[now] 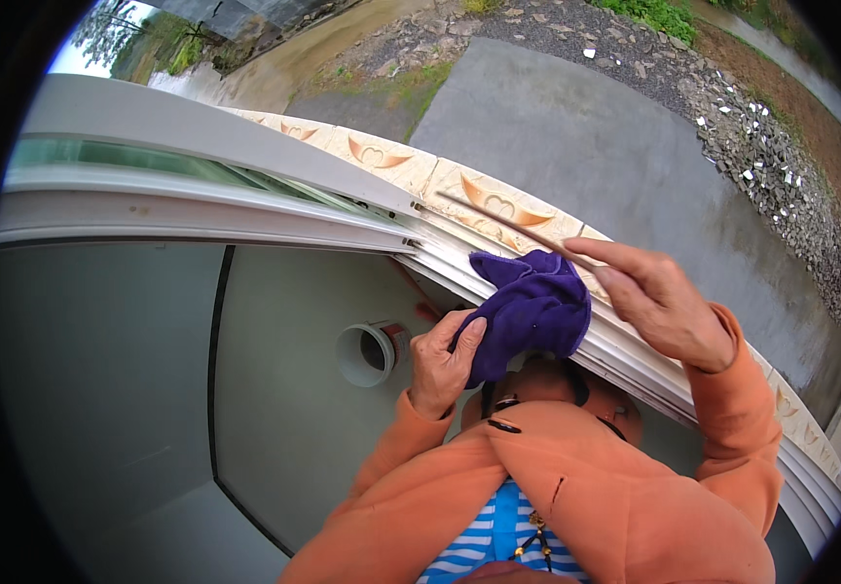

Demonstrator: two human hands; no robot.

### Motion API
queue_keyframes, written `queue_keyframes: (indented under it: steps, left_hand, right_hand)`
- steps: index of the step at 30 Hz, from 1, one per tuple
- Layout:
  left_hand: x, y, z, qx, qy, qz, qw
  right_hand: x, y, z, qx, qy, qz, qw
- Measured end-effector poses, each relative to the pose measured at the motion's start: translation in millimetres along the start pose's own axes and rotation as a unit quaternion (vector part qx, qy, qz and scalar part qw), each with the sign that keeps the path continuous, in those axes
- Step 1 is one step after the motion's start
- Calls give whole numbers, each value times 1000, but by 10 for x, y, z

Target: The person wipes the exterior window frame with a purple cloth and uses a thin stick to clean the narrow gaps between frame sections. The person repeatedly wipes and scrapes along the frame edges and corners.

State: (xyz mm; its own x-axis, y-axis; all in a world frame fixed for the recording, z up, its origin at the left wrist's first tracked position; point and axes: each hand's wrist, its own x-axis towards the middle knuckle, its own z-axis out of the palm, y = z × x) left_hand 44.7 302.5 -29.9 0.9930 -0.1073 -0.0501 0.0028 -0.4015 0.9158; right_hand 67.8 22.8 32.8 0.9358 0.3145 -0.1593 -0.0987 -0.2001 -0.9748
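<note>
Bunched in my left hand [443, 360] is a purple cloth [535, 310], its folds draped over the white window track [459, 258]. My left fingers and thumb pinch the cloth's left edge. To the right of it, my right hand [656, 297] grips a thin brown stick [498, 220] between thumb and fingers. The stick slants up and left from my hand, above the track and the patterned tiles, its far tip near the end of the sliding window frame. Part of the track is hidden beneath the cloth.
White sliding window frames [197, 214] with green-tinted glass stand at the left. A white bucket [367, 353] sits on the floor inside, left of my left hand. Cream tiles [379, 154] with orange motifs edge the outer sill. Beyond lie grey concrete [566, 136] and a gravel heap [781, 175].
</note>
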Motion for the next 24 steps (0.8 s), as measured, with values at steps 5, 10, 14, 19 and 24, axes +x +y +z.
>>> queue_keyframes:
  steps: [5,10,14,19,24]
  left_hand:
    - [-152,274,-231,9,-26,80,996]
    - [-330,423,-501,-66,-140,177,972]
    - [-439,428,-595,-114,-171,210,956]
    - [-629,450,-620,-136,-84,183,970]
    - [-778,451,-535,-173,39,112,978]
  right_hand:
    - [-469,-261,-291,-32,18,79,996]
    - [-754,-249,-428,-14,6,124,992]
    - [-951,-144,-516,9,-16,155,988]
    - [-1182,-133,-644,66,-21,163,984]
    - [-1273,-154,-576,67,-128,161,976]
